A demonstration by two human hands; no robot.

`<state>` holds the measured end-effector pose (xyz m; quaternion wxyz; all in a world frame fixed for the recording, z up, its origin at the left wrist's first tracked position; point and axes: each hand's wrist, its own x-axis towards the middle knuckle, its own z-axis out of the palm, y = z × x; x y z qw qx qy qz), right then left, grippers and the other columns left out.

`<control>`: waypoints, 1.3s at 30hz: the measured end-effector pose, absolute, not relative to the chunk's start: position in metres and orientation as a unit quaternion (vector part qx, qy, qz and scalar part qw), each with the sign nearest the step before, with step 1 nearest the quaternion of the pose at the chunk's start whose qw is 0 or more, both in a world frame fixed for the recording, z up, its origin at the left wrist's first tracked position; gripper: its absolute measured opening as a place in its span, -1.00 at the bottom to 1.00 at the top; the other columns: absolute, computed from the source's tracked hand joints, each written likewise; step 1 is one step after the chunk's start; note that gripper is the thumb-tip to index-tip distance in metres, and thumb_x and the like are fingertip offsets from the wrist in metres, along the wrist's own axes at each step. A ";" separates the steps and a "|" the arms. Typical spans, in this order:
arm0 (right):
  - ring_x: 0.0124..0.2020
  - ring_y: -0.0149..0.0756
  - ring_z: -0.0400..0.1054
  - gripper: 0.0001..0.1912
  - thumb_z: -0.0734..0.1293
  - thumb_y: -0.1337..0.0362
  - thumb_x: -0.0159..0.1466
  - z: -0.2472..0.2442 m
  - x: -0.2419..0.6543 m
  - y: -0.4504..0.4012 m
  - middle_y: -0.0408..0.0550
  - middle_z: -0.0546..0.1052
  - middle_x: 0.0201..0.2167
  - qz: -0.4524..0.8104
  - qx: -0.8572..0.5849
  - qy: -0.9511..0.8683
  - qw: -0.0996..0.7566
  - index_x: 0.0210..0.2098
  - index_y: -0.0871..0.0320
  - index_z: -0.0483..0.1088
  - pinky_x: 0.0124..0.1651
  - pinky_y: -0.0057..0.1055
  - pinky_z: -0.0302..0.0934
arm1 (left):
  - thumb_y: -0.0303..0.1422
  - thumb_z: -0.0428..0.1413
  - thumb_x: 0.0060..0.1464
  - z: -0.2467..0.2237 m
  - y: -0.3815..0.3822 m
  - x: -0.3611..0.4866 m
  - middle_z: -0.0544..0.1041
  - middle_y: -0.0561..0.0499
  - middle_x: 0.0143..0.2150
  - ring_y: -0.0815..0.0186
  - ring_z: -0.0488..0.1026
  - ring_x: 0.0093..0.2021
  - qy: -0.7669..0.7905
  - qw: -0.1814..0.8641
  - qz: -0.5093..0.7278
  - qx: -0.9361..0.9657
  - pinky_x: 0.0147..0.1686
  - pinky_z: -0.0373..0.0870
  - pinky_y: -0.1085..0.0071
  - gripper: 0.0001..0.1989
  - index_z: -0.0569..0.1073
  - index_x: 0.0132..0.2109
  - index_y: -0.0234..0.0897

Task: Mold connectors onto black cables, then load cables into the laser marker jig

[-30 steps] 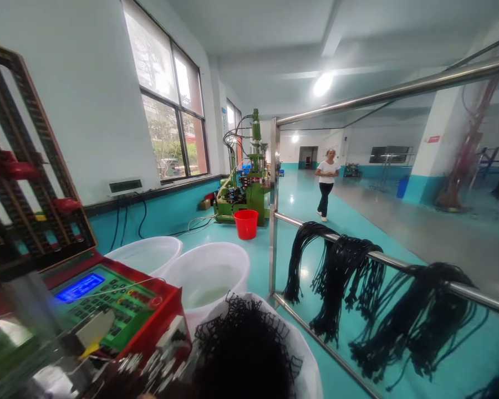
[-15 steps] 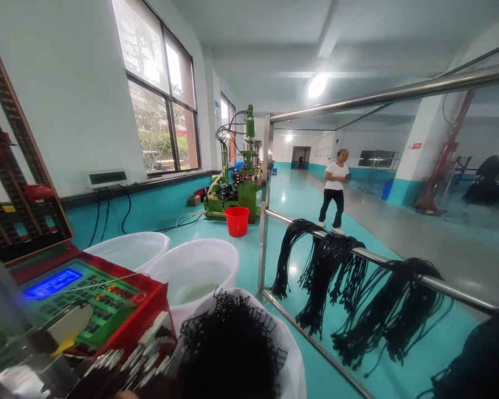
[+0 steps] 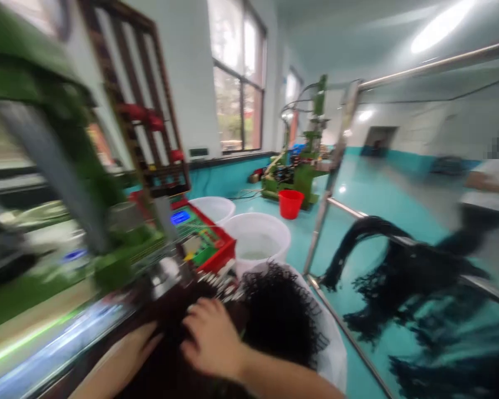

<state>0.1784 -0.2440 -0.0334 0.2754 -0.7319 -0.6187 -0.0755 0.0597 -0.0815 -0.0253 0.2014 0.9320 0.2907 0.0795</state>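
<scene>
Both hands are low in the view, over a dark surface beside the green machine. My right hand (image 3: 212, 335) lies with its fingers bent and spread near the silvery metal pieces (image 3: 222, 285); whether it grips anything is hidden. To its left, my left hand (image 3: 131, 346) points toward the dark area, its fingers blurred and partly lost in shadow. Right of my right hand, a white-lined tub (image 3: 335, 354) holds a heap of black curly parts (image 3: 276, 316). A red control box (image 3: 228, 252) with a green keypad and blue display stands just beyond the hands.
Two white tubs (image 3: 285, 238) and a red bucket (image 3: 291, 205) stand beyond the control box. On the right, a metal rack (image 3: 316, 233) carries bundles of black cords (image 3: 416, 266). A person (image 3: 493, 183) stands behind the rack. Green machinery (image 3: 20, 66) rises at the left.
The view has swung left, bringing the green machine and both hands into sight. The person appears nearer, at the right edge.
</scene>
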 end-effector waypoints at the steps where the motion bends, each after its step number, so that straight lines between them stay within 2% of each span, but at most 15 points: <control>1: 0.09 -0.17 0.10 -0.67 0.29 0.19 0.13 -0.031 0.179 -0.245 -0.08 0.38 -0.03 -0.058 -0.731 -0.612 0.296 -0.11 0.14 0.33 0.14 -0.16 -0.01 | -0.37 0.03 0.02 -0.024 -0.083 0.053 0.48 -0.04 -0.15 0.17 0.39 -0.06 0.299 0.191 0.071 0.932 -0.02 0.26 0.31 -0.87 0.43 -0.25 -0.20; 3: 0.13 -0.15 0.05 -0.65 0.27 0.27 0.15 -0.030 0.182 -0.243 -0.04 0.34 0.03 -0.033 -0.726 -0.608 0.319 -0.05 0.15 0.32 0.18 -0.13 -0.06 | -0.34 -0.11 0.11 -0.015 -0.087 0.048 0.48 -0.07 -0.16 0.20 0.40 -0.09 0.281 0.184 0.056 0.940 -0.06 0.25 0.33 -0.78 0.41 -0.24 -0.24; 7: 0.14 -0.11 0.04 -0.63 0.23 0.36 0.15 -0.038 0.187 -0.235 0.06 0.33 0.03 -0.025 -0.704 -0.620 0.346 -0.03 0.20 0.33 0.16 -0.08 -0.02 | -0.30 -0.17 0.13 0.008 -0.093 0.048 0.43 -0.06 -0.31 0.26 0.37 -0.26 0.308 0.218 0.106 0.920 -0.19 0.25 0.35 -0.76 0.32 -0.33 -0.29; 10: 0.12 -0.12 0.08 -0.65 0.21 0.36 0.17 -0.046 0.191 -0.235 0.06 0.34 0.01 -0.028 -0.676 -0.619 0.400 -0.03 0.16 0.34 0.13 -0.03 0.02 | -0.19 -0.19 0.13 0.024 -0.096 0.043 0.33 0.05 -0.47 0.39 0.27 -0.48 0.310 0.370 0.118 0.868 -0.43 0.23 0.44 -0.71 0.23 -0.41 -0.28; 13: 0.06 -0.14 0.16 -0.69 0.21 0.33 0.19 -0.049 0.194 -0.238 0.03 0.39 -0.04 0.012 -0.642 -0.589 0.492 -0.08 0.10 0.38 0.11 -0.04 0.06 | -0.08 -0.12 0.07 0.038 -0.105 0.035 0.20 0.15 -0.57 0.51 0.08 -0.64 0.282 0.554 0.041 0.782 -0.66 0.03 0.56 -0.66 0.24 -0.39 -0.29; 16: -0.02 -0.14 0.25 -0.73 0.31 0.27 0.13 -0.039 0.192 -0.241 0.01 0.43 -0.10 0.141 -0.594 -0.512 0.604 -0.15 0.07 0.43 0.10 -0.05 0.07 | -0.05 -0.05 0.03 0.048 -0.120 0.028 0.16 0.18 -0.61 0.54 0.05 -0.67 0.255 0.614 0.015 0.747 -0.71 -0.05 0.61 -0.64 0.28 -0.36 -0.32; 19: -0.06 -0.14 0.30 -0.58 0.36 0.09 0.08 -0.016 0.183 -0.238 0.02 0.44 -0.12 0.356 -0.455 -0.406 0.708 -0.09 0.08 0.38 0.06 -0.04 0.10 | -0.07 -0.05 0.04 0.049 -0.143 0.019 0.16 0.19 -0.62 0.54 0.05 -0.67 0.261 0.625 0.048 0.734 -0.73 -0.03 0.62 -0.66 0.27 -0.36 -0.31; 22: -0.12 -0.14 0.35 -0.56 0.30 -0.01 0.12 0.009 0.170 -0.234 0.03 0.48 -0.19 0.499 -0.321 -0.344 0.728 -0.09 0.12 0.37 0.00 -0.01 0.13 | -0.10 -0.07 0.07 0.042 -0.170 0.002 0.18 0.19 -0.63 0.56 0.03 -0.69 0.265 0.641 0.054 0.718 -0.74 -0.03 0.62 -0.67 0.27 -0.37 -0.31; 25: -0.31 -0.18 0.42 -0.72 0.32 0.11 0.15 0.022 0.160 -0.234 -0.02 0.51 -0.40 0.552 -0.322 -0.338 0.690 -0.26 0.17 0.43 -0.10 -0.05 0.21 | -0.11 -0.10 0.10 0.032 -0.192 -0.017 0.22 0.16 -0.63 0.55 0.08 -0.70 0.260 0.650 0.014 0.714 -0.72 0.01 0.60 -0.66 0.30 -0.35 -0.33; 27: -0.41 -0.21 0.42 -0.76 0.33 0.13 0.14 0.020 0.158 -0.237 -0.05 0.50 -0.50 0.571 -0.344 -0.340 0.664 -0.34 0.20 0.43 -0.19 -0.10 0.25 | -0.14 -0.14 0.14 0.028 -0.199 -0.024 0.33 0.09 -0.55 0.48 0.23 -0.60 0.258 0.615 0.026 0.745 -0.61 0.18 0.55 -0.65 0.34 -0.33 -0.33; 29: -0.43 -0.21 0.42 -0.74 0.36 0.11 0.11 0.011 0.162 -0.241 -0.07 0.50 -0.52 0.558 -0.370 -0.319 0.671 -0.36 0.20 0.44 -0.22 -0.11 0.26 | -0.20 -0.17 0.17 0.027 -0.195 -0.020 0.41 0.02 -0.37 0.40 0.34 -0.39 0.270 0.509 0.101 0.811 -0.36 0.30 0.47 -0.68 0.37 -0.28 -0.30; 31: -0.43 -0.20 0.41 -0.72 0.39 0.11 0.06 -0.003 0.169 -0.243 -0.06 0.50 -0.52 0.526 -0.397 -0.282 0.698 -0.37 0.21 0.45 -0.22 -0.13 0.27 | -0.28 -0.16 0.18 0.026 -0.181 -0.007 0.41 -0.02 -0.24 0.33 0.33 -0.21 0.306 0.355 0.180 0.865 -0.15 0.25 0.40 -0.75 0.38 -0.23 -0.28; 32: -0.42 -0.21 0.41 -0.72 0.41 0.12 0.03 -0.010 0.174 -0.244 -0.06 0.50 -0.52 0.511 -0.406 -0.260 0.711 -0.37 0.21 0.45 -0.22 -0.16 0.27 | -0.31 -0.14 0.17 0.024 -0.170 0.002 0.40 -0.05 -0.21 0.30 0.31 -0.17 0.330 0.284 0.190 0.880 -0.11 0.23 0.36 -0.77 0.37 -0.20 -0.28; 35: -0.39 -0.26 0.39 -0.73 0.45 0.18 -0.02 -0.026 0.186 -0.244 -0.04 0.49 -0.50 0.484 -0.409 -0.194 0.749 -0.38 0.23 0.47 -0.27 -0.30 0.28 | -0.32 -0.03 0.11 0.015 -0.139 0.034 0.39 -0.15 -0.16 0.16 0.30 -0.10 0.383 0.136 0.107 0.907 -0.11 0.25 0.26 -0.80 0.38 -0.17 -0.33; 39: -0.48 -0.43 0.30 -0.77 0.45 0.25 -0.03 -0.034 0.191 -0.242 -0.11 0.46 -0.48 0.440 -0.378 -0.115 0.807 -0.37 0.20 0.48 -0.41 -0.47 0.25 | -0.31 -0.01 0.09 0.002 -0.119 0.058 0.42 -0.12 -0.21 0.16 0.37 -0.16 0.392 0.111 0.026 0.913 -0.22 0.29 0.31 -0.82 0.41 -0.24 -0.31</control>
